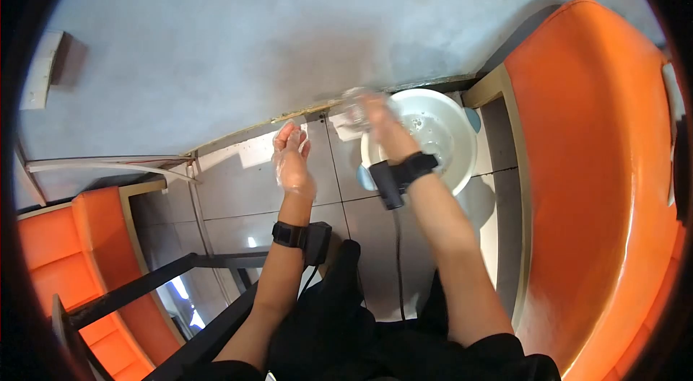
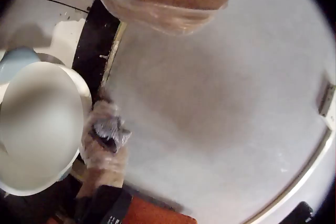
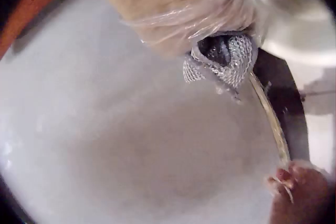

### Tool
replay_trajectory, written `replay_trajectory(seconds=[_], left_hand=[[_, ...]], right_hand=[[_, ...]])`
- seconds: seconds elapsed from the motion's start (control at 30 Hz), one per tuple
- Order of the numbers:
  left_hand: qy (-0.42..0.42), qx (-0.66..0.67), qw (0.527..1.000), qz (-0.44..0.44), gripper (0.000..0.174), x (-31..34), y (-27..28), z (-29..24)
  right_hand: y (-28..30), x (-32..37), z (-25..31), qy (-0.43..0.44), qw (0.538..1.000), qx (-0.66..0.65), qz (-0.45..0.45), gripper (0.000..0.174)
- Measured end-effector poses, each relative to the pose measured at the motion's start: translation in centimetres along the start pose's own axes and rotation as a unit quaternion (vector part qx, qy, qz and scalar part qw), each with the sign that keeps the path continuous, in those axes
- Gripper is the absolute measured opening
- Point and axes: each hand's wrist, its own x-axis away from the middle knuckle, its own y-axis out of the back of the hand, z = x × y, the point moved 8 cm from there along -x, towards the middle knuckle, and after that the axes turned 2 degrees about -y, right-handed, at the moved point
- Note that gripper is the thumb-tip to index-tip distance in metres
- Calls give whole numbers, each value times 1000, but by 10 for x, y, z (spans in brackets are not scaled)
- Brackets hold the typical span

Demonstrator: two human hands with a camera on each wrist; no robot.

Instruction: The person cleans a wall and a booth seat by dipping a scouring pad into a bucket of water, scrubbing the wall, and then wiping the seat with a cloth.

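Observation:
In a clear plastic glove, the right hand is blurred beside the left rim of a white basin. It grips a grey mesh cloth, which pokes out of the fist in the right wrist view; the left wrist view shows the cloth in that hand too. The left hand, also gloved in clear plastic, is held up to the left of the basin with fingers loosely bent and nothing in it. Water with some bubbles lies in the basin.
A grey wall rises in front, above a tiled floor. An orange seat stands close on the right, other orange seats on the left. A black metal frame crosses the lower left.

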Motion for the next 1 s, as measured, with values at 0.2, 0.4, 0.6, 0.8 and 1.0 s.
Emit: replay_trajectory(seconds=[0.2,0.4,0.6,0.8,1.0], left_hand=[[19,-8,1000,15,21,6,-11,14],[26,-27,998,55,20,24,-33,11],[28,-22,995,96,20,27,-43,23],[45,-56,988,139,22,37,-58,28],[57,-60,987,139,24,40,-61,36]], right_hand=[[86,70,175,-111,934,65,-334,26],[29,76,205,-43,807,461,-366,51],[47,70,204,-28,799,487,-351,40],[70,72,192,-87,821,406,-393,43],[48,80,213,-17,793,442,-419,39]])
